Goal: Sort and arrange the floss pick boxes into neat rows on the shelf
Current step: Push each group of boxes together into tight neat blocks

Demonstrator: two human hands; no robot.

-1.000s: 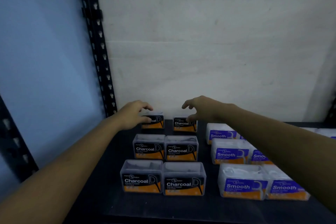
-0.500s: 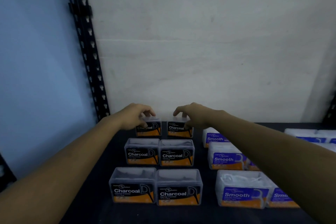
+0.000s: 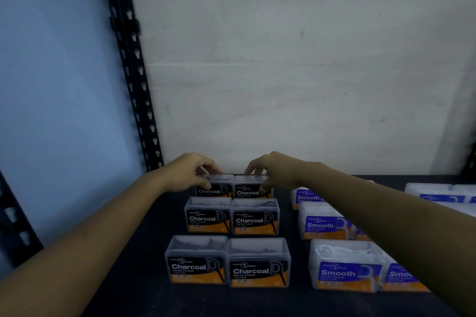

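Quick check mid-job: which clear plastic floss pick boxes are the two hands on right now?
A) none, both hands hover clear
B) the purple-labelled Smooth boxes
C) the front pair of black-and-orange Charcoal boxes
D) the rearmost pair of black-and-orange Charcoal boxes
D: the left hand and right hand each grip one of the rearmost clear plastic black-and-orange Charcoal boxes near the white back wall.

On the shelf [image 3: 144, 288], six Charcoal boxes [image 3: 255, 217] stand in three rows of two running back to the wall [image 3: 296, 85], with the Smooth boxes [image 3: 324, 225] right of them and the upright [image 3: 134, 80] left and behind.
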